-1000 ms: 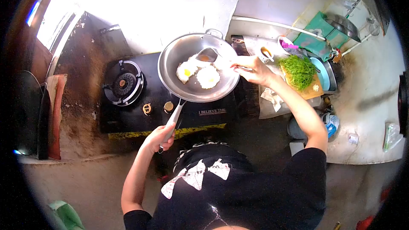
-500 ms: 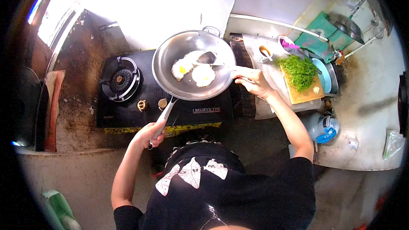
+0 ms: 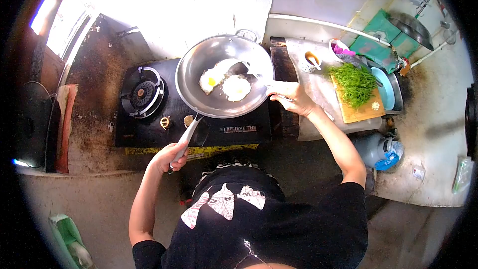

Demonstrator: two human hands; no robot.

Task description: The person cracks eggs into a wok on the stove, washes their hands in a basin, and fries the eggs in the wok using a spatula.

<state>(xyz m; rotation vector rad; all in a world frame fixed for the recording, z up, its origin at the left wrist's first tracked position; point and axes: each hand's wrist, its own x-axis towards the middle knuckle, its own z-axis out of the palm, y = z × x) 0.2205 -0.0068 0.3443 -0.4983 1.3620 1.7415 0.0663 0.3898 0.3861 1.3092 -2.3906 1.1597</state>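
My left hand (image 3: 171,157) is wrapped round the grey handle (image 3: 189,130) of a wide metal frying pan (image 3: 199,60) on the right side of the stove. Several fried eggs seem to lie in the pan: one egg (image 3: 211,79) shows a yellow yolk, and another egg (image 3: 236,88) is beside it. Over the pan's right rim, my right hand (image 3: 294,97) grips a metal spatula (image 3: 255,72). Its blade is inside the pan, tilted near the eggs' upper right edge; glare blurs whether it touches them.
Left of the pan is a bare burner (image 3: 141,92) on the black stove (image 3: 204,138). A cutting board (image 3: 356,114) with chopped greens (image 3: 354,82) lies at the right, near a cup (image 3: 309,62) of brown liquid and a blue basin (image 3: 383,87). A gas cylinder (image 3: 371,150) stands below.
The spatula's blade has tilted more on edge and shifted slightly in the pan, with my right hand turning and moving a little left. My left hand still holds the pan handle.
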